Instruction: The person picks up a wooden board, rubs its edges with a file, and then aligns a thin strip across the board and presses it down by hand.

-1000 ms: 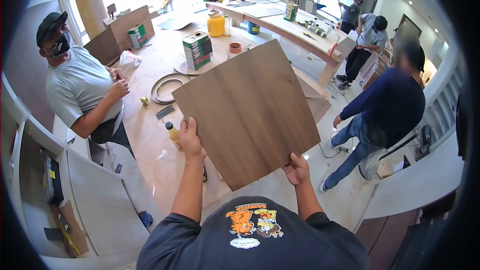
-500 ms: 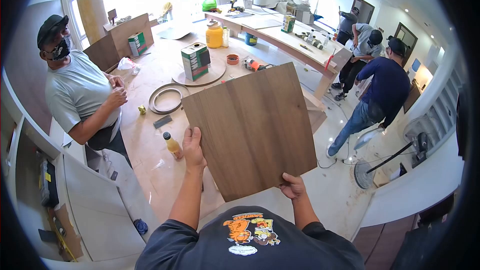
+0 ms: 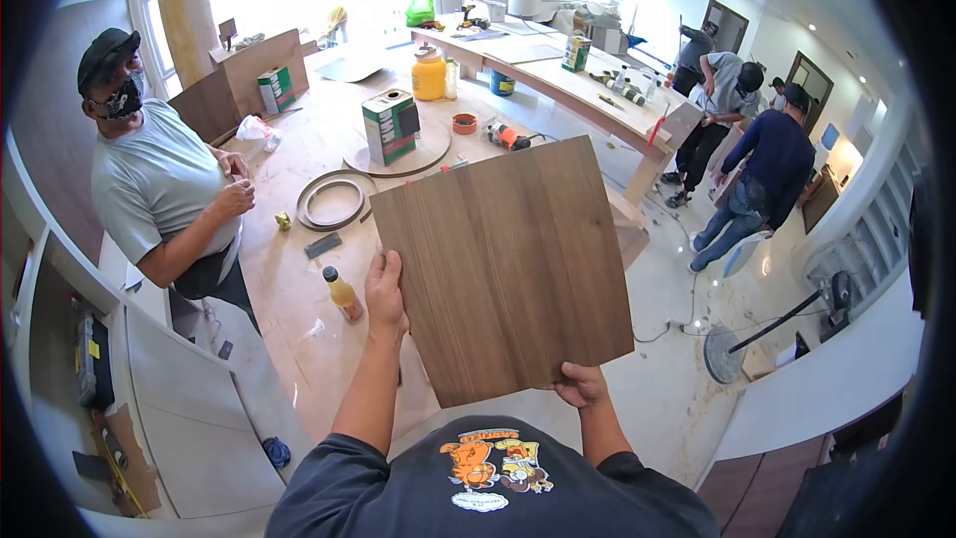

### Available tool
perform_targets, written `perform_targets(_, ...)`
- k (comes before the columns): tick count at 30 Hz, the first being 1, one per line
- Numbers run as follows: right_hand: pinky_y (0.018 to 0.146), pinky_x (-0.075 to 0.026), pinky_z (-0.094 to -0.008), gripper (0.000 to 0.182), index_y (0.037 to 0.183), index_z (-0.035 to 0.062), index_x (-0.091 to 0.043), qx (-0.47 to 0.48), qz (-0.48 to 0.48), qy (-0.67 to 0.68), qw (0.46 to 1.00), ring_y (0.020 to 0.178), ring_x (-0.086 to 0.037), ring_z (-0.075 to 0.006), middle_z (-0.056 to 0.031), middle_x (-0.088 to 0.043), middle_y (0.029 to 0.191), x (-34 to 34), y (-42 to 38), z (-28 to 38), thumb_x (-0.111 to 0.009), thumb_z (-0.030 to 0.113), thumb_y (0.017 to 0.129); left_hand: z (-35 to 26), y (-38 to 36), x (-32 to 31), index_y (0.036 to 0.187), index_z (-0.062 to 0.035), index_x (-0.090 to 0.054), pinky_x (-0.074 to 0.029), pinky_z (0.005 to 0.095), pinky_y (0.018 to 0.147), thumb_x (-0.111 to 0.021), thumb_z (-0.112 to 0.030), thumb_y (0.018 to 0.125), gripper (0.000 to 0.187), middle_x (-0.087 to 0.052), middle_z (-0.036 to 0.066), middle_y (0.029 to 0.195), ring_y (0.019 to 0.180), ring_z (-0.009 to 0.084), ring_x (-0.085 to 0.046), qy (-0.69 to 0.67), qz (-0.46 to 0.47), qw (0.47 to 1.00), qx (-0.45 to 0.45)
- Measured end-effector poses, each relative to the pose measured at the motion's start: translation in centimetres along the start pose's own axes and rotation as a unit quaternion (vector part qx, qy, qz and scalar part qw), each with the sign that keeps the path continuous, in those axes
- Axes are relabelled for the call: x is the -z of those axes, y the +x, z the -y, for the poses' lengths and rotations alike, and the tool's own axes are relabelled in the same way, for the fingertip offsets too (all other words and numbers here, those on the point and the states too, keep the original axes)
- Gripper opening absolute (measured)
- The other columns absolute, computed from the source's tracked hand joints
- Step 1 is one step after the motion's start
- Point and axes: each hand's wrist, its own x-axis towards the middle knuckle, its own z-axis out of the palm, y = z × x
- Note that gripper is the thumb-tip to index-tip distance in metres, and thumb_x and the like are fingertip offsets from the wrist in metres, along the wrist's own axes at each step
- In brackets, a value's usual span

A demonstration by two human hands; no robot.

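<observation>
A flat, square-cut brown wood-grain panel is held up in front of my chest, its broad face toward me. At its left edge, my left hand grips it with the thumb on the near side; the other fingers are hidden behind. My right hand pinches the bottom edge near the right corner, thumb on the face and fingers beneath. On the worktable left of the panel stands a small bottle of yellow liquid. A dark flat strip lies beyond it.
Coiled edging, a green-and-white can, a yellow jar and an orange power tool are on the worktable. A person stands at its left side. Other people work at the right, near a floor fan.
The panel and my hands have shifted very slightly. At the right, the person in dark blue has moved farther away and bends lower.
</observation>
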Motion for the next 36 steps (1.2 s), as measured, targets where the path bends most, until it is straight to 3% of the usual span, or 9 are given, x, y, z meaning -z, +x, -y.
perform_targets(10, 0.089, -0.052, -0.0541, 0.067, 0.140, 0.0054, -0.034, -0.002, -0.006, 0.025, 1.000, 0.117, -0.055, -0.0347, -0.0158, -0.051, 0.131, 0.6, 0.5, -0.7, -0.064, -0.003, 0.080, -0.6, 0.2, -0.4, 0.131, -0.0008, -0.046, -0.048, 0.0306, 0.091, -0.048, -0.018, 0.100, 0.035, -0.059, 0.009, 0.121, 0.107, 0.0174, -0.058, 0.016, 0.006, 1.000, 0.008)
perform_targets(13, 0.097, -0.047, -0.0498, 0.065, 0.138, 0.0054, -0.039, 0.031, -0.032, 0.028, 0.999, 0.118, -0.055, -0.0315, -0.0138, -0.053, 0.130, 1.7, 0.6, -1.8, -0.066, 0.000, 0.078, -0.6, 1.0, -0.5, 0.139, 0.0000, -0.037, -0.042, 0.0336, 0.099, -0.048, -0.016, 0.099, 0.044, -0.054, 0.011, 0.129, 0.116, 0.0194, -0.053, 0.166, 0.007, 0.985, -0.055)
perform_targets(15, 0.098, -0.046, -0.0484, 0.064, 0.137, 0.0041, -0.041, 0.042, -0.029, 0.027, 0.998, 0.118, -0.055, -0.0304, -0.0133, -0.056, 0.128, -0.2, 1.6, -1.4, -0.066, 0.002, 0.079, -1.3, 0.4, -1.7, 0.144, -0.0008, -0.030, -0.035, 0.0375, 0.105, -0.052, -0.016, 0.095, 0.055, -0.043, 0.018, 0.140, 0.125, 0.0264, -0.046, 0.356, 0.035, 0.921, -0.156)
perform_targets(18, 0.096, -0.048, -0.0483, 0.057, 0.135, -0.0009, -0.041, 0.020, -0.026, 0.036, 0.999, 0.116, -0.057, -0.0318, -0.0162, -0.058, 0.125, 0.7, 3.0, -1.8, -0.061, 0.007, 0.083, -0.7, -2.3, -1.8, 0.144, -0.0020, -0.030, -0.033, 0.0397, 0.107, -0.057, -0.017, 0.092, 0.061, -0.032, 0.024, 0.146, 0.129, 0.0344, -0.041, 0.643, 0.022, 0.730, -0.230)
perform_targets(21, 0.097, -0.047, -0.0517, 0.053, 0.134, -0.0036, -0.041, 0.027, 0.022, 0.037, 0.999, 0.115, -0.057, -0.0351, -0.0197, -0.056, 0.127, -0.8, 3.9, -0.7, -0.057, 0.008, 0.085, -0.2, -6.5, -1.0, 0.143, -0.0036, -0.035, -0.030, 0.0409, 0.109, -0.058, -0.016, 0.090, 0.059, -0.027, 0.026, 0.147, 0.133, 0.0389, -0.035, 0.679, 0.071, 0.701, -0.207)
perform_targets(24, 0.098, -0.045, -0.0556, 0.051, 0.133, -0.0061, -0.041, 0.032, -0.016, 0.029, 0.999, 0.117, -0.055, -0.0381, -0.0223, -0.055, 0.127, -1.2, 4.7, -0.1, -0.055, 0.007, 0.085, 1.0, -10.1, 0.9, 0.140, -0.0026, -0.039, -0.032, 0.0403, 0.107, -0.059, -0.013, 0.089, 0.056, -0.032, 0.026, 0.143, 0.131, 0.0377, -0.036, 0.637, 0.083, 0.754, -0.139)
perform_targets(28, 0.100, -0.044, -0.0566, 0.049, 0.130, -0.0096, -0.041, 0.041, -0.021, 0.033, 0.998, 0.119, -0.053, -0.0389, -0.0237, -0.054, 0.128, -1.7, 5.6, 0.3, -0.053, 0.006, 0.085, 2.4, -13.1, 1.9, 0.138, -0.0015, -0.043, -0.042, 0.0438, 0.088, -0.063, -0.009, 0.084, 0.058, -0.055, 0.022, 0.109, 0.100, 0.0365, -0.054, 0.632, 0.094, 0.758, -0.131)
perform_targets(29, 0.100, -0.043, -0.0565, 0.048, 0.129, -0.0106, -0.042, 0.049, -0.027, 0.038, 0.998, 0.119, -0.054, -0.0392, -0.0242, -0.054, 0.127, -2.1, 5.8, 0.2, -0.052, 0.005, 0.085, 2.5, -13.6, 1.9, 0.143, -0.0033, -0.036, -0.042, 0.0431, 0.081, -0.065, -0.010, 0.083, 0.066, -0.060, 0.016, 0.094, 0.085, 0.0320, -0.058, 0.658, 0.117, 0.734, -0.120)
perform_targets(36, 0.101, -0.043, -0.0574, 0.046, 0.128, -0.0104, -0.043, 0.054, -0.049, 0.062, 0.995, 0.117, -0.054, -0.0400, -0.0248, -0.055, 0.125, -3.1, 6.6, -0.6, -0.051, 0.004, 0.085, 3.8, -13.8, 1.5, 0.149, -0.0057, -0.021, -0.041, 0.0436, 0.083, -0.063, -0.015, 0.085, 0.077, -0.059, 0.010, 0.080, 0.076, 0.0279, -0.059, 0.722, 0.194, 0.657, -0.102)
